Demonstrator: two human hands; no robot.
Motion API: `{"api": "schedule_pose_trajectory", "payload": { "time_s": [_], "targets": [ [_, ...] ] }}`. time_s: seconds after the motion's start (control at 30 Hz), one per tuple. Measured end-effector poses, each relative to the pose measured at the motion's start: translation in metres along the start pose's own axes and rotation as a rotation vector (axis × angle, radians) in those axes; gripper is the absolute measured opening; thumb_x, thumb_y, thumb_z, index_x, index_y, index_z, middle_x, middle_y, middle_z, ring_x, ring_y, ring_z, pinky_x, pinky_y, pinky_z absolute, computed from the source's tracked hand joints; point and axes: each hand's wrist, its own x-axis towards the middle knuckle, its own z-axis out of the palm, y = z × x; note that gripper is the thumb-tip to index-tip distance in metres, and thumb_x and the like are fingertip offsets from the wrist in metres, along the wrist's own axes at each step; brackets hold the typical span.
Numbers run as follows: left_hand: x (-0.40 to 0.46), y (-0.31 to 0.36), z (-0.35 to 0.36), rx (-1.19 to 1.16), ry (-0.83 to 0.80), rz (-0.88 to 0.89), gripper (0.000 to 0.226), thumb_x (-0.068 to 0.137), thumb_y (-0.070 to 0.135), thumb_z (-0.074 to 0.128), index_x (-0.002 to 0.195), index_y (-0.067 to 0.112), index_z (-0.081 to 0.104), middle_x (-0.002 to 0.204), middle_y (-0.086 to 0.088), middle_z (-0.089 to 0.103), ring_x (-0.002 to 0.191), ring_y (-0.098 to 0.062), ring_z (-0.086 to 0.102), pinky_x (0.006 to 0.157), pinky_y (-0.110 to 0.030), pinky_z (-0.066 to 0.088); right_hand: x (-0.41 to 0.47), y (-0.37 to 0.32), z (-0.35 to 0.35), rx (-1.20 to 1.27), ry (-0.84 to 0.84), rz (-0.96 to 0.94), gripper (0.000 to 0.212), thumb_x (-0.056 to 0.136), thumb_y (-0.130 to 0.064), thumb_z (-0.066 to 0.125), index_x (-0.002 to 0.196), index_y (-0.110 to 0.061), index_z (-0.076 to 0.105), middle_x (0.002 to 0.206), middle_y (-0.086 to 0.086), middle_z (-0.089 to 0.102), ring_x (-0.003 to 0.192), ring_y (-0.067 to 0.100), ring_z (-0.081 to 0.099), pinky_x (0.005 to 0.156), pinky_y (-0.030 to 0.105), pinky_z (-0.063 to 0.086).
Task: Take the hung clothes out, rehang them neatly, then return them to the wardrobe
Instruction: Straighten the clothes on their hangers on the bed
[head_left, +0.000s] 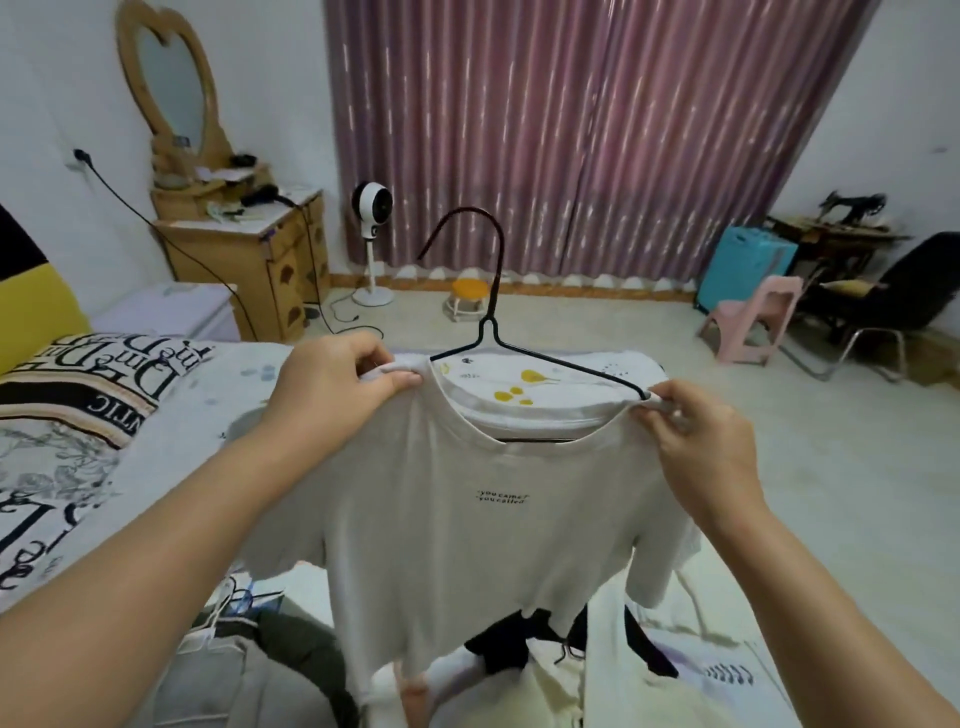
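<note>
The left hand (332, 382) pinches the white T-shirt (467, 519) at one shoulder, the right hand (691, 431) pinches the other, likely stretching the collar so the black wire hanger (491, 312) seats evenly. The shirt hangs mid-air at centre; more clothes (270, 670) lie heaped at six o'clock, a bed (78, 426) at nine o'clock.

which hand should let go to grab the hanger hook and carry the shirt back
Probably the left hand: it pinches the white t-shirt shoulder right beside the black hanger neck. The right hand sits at the hanger's far tip.
</note>
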Motion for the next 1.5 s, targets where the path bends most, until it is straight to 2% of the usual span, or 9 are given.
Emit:
{"api": "schedule_pose_trajectory", "payload": {
  "time_s": [0.33, 0.53, 0.67, 0.87, 1.03, 1.13, 1.23, 1.4, 1.5],
  "targets": [
    [0.034, -0.026, 0.115, 0.102, -0.259, -0.082, 0.019, 0.082, 0.028, 0.067, 0.072, 0.014, 0.061, 0.066, 0.002, 0.058, 0.069, -0.018, 0.052, 0.057, -0.028, 0.033, 0.032, 0.102, 0.057, -0.096, -0.163, 0.126, 0.006, 0.08, -0.007, 0.067, 0.085, -0.008, 0.069, 0.084, 0.011, 0.064, 0.087, 0.031, 0.055, 0.063, 0.025, 0.021],
    [0.052, -0.076, 0.193, 0.243, -0.425, -0.121, 0.026, 0.096, 0.027, 0.046, 0.07, 0.021, 0.047, 0.075, -0.001, 0.058, 0.079, -0.021, 0.054, 0.063, -0.03, 0.034, 0.041, 0.161, 0.127, -0.186, -0.336, 0.218, 0.009, 0.085, -0.018, 0.061, 0.084, -0.012, 0.067, 0.087, 0.008, 0.064, 0.093, 0.03, 0.055, 0.075, 0.036, 0.04],
    [0.063, -0.11, 0.24, 0.339, -0.478, -0.148, 0.024, 0.097, 0.029, 0.041, 0.08, 0.016, 0.052, 0.083, -0.002, 0.062, 0.084, -0.022, 0.056, 0.067, -0.032, 0.039, 0.045, 0.195, 0.172, -0.235, -0.411, 0.22, 0.011, 0.086, -0.021, 0.058, 0.082, -0.013, 0.064, 0.087, 0.007, 0.063, 0.094, 0.028, 0.052, 0.073, 0.034, 0.036],
    [0.086, -0.153, 0.306, 0.454, -0.48, -0.17, 0.025, 0.097, 0.032, 0.04, 0.088, 0.015, 0.057, 0.089, -0.003, 0.065, 0.091, -0.024, 0.058, 0.074, -0.033, 0.041, 0.063, 0.239, 0.232, -0.233, -0.515, 0.257, 0.034, 0.086, -0.018, 0.056, 0.057, -0.024, 0.039, 0.086, 0.012, 0.064, 0.091, 0.031, 0.054, 0.065, 0.033, 0.032],
    [0.131, -0.172, 0.36, 0.444, -0.363, -0.202, 0.023, 0.095, 0.031, 0.046, 0.102, 0.013, 0.059, 0.106, -0.009, 0.065, 0.103, -0.028, 0.056, 0.079, -0.033, 0.038, 0.097, 0.27, 0.281, -0.243, -0.524, 0.33, 0.01, 0.09, -0.019, 0.053, 0.087, -0.012, 0.059, 0.102, 0.018, 0.063, 0.105, 0.034, 0.054, 0.072, 0.034, 0.034],
    [0.151, -0.178, 0.39, 0.414, -0.302, -0.272, 0.045, 0.094, 0.031, 0.05, 0.133, 0.012, 0.04, 0.131, -0.01, 0.051, 0.119, -0.03, 0.048, 0.094, -0.039, 0.036, 0.109, 0.279, 0.307, -0.336, -0.506, 0.332, 0.045, 0.094, -0.027, 0.052, 0.131, -0.003, 0.042, 0.127, 0.019, 0.05, 0.122, 0.033, 0.041, 0.092, 0.038, 0.035],
    [0.129, -0.188, 0.41, 0.413, -0.317, -0.281, 0.049, 0.094, 0.031, 0.049, 0.136, 0.012, 0.035, 0.135, -0.009, 0.045, 0.122, -0.03, 0.044, 0.095, -0.041, 0.036, 0.082, 0.276, 0.323, -0.332, -0.543, 0.235, 0.048, 0.096, -0.027, 0.048, 0.137, -0.005, 0.036, 0.134, 0.014, 0.045, 0.126, 0.029, 0.036, 0.097, 0.036, 0.032],
    [0.027, -0.221, 0.411, 0.416, -0.584, -0.273, 0.053, 0.097, 0.035, 0.041, 0.144, 0.017, 0.025, 0.147, -0.002, 0.034, 0.131, -0.021, 0.037, 0.105, -0.033, 0.029, -0.011, 0.267, 0.327, -0.326, -0.833, 0.181, 0.048, 0.098, -0.028, 0.041, 0.143, -0.014, 0.03, 0.143, 0.006, 0.036, 0.132, 0.023, 0.032, 0.103, 0.031, 0.031],
    [-0.034, -0.234, 0.395, 0.386, -0.672, -0.377, 0.052, 0.097, 0.035, 0.039, 0.144, 0.018, 0.023, 0.139, -0.003, 0.044, 0.123, -0.021, 0.044, 0.101, -0.03, 0.033, -0.061, 0.252, 0.324, -0.268, -0.942, 0.196, 0.045, 0.098, -0.024, 0.041, 0.141, -0.018, 0.032, 0.139, 0.003, 0.04, 0.128, 0.02, 0.038, 0.099, 0.028, 0.034]
  ]
}}
